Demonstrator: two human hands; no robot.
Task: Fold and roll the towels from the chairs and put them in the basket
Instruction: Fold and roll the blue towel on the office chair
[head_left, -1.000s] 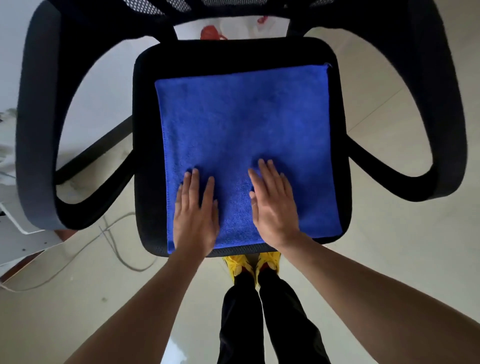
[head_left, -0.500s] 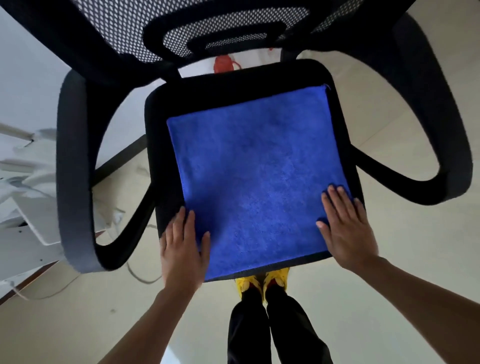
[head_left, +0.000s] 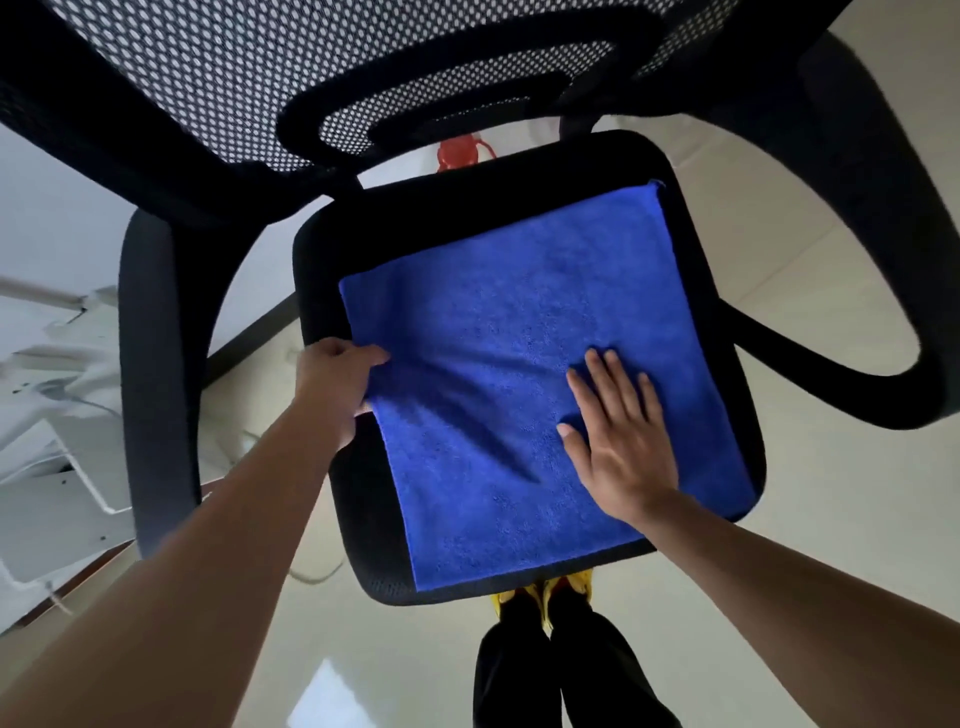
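A blue towel (head_left: 509, 332) lies spread on the seat of a black office chair (head_left: 467, 213). My left hand (head_left: 332, 379) pinches the towel's left edge about halfway along and lifts it a little, so creases run from there toward the middle. My right hand (head_left: 618, 441) lies flat, fingers spread, pressing on the right half of the towel. No basket is in view.
The chair's mesh backrest (head_left: 311, 67) fills the top, and its armrests (head_left: 156, 364) curve down on both sides. A red object (head_left: 457, 153) stands on the floor behind the seat. White furniture (head_left: 52, 395) is at the left. My yellow shoes (head_left: 545, 597) are below the seat.
My left hand moved up the towel's left edge and closed on it. My right hand slid from the near right corner inward onto the towel. The view tilted up toward the backrest.
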